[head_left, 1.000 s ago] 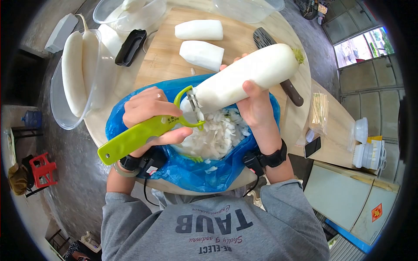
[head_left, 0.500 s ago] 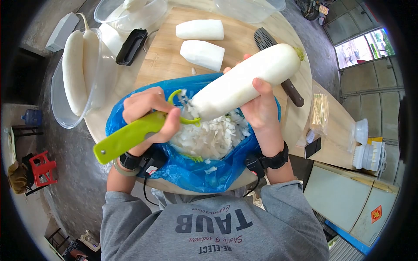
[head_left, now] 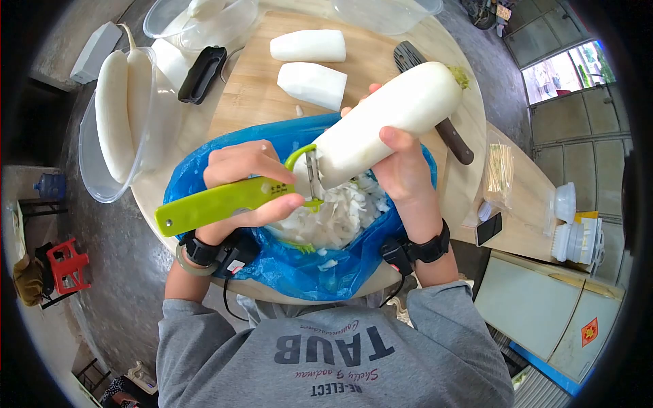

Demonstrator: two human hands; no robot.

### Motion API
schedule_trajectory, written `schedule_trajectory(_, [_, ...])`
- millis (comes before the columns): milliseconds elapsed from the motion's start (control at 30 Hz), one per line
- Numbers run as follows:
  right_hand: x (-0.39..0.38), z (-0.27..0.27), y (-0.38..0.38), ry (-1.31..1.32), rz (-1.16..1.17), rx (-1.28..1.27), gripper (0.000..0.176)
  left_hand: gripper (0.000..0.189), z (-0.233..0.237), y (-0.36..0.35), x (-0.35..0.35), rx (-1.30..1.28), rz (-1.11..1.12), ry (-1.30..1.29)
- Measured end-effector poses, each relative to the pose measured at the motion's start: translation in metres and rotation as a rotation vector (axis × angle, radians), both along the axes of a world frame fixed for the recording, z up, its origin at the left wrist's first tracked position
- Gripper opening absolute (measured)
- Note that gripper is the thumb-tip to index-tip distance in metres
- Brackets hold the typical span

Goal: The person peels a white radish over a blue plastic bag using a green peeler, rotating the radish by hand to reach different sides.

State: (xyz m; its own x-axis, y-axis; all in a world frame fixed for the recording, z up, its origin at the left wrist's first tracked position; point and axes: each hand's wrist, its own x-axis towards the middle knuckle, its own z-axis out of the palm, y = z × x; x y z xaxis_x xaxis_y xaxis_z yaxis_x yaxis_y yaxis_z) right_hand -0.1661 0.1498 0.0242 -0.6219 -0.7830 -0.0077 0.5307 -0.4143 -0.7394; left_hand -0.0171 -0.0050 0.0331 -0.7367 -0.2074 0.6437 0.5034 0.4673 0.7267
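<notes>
My left hand is closed on a lime-green peeler. Its blade end lies against the lower end of a white daikon radish. My right hand grips that radish from below, thumb on the near side and fingertips showing beyond it. The radish slants up to the right, with a greenish stem end at the top. Beneath both hands, a blue plastic bag lies open, holding a heap of white peelings.
Two peeled radish pieces lie on a wooden cutting board. A dark-handled knife rests at the board's right. Whole radishes stand in a clear tub at left, near a black case.
The peeler has turned so its blade faces up at the radish end, and my left hand has shifted slightly right. The strips hanging at the blade are gone. The radish has moved slightly.
</notes>
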Motion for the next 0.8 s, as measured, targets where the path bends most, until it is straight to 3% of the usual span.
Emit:
schedule_trajectory(167, [0.0, -0.001, 0.001, -0.036, -0.006, 0.018, 0.064, 0.021, -0.003, -0.005, 0.004, -0.098, 0.136, -0.012])
schedule_trajectory(267, [-0.005, -0.004, 0.003, -0.084, 0.042, -0.04, 0.064, 0.026, -0.024, -0.013, 0.008, 0.381, 0.105, 0.161])
schedule_trajectory(367, [-0.01, -0.005, 0.005, -0.023, 0.072, -0.036, 0.064, 0.029, -0.018, -0.006, 0.009, 0.346, 0.103, 0.164])
schedule_trajectory(533, [-0.007, -0.004, 0.002, 0.011, 0.071, 0.004, 0.064, 0.014, -0.009, -0.006, 0.007, 0.171, -0.026, 0.03])
schedule_trajectory(667, [-0.002, -0.005, 0.0, 0.031, 0.087, -0.027, 0.064, 0.021, 0.0, -0.004, 0.003, -0.005, -0.014, -0.021])
schedule_trajectory(800, [-0.001, -0.009, -0.001, 0.044, 0.051, -0.061, 0.064, 0.02, -0.005, -0.004, 0.0, 0.067, 0.037, -0.016])
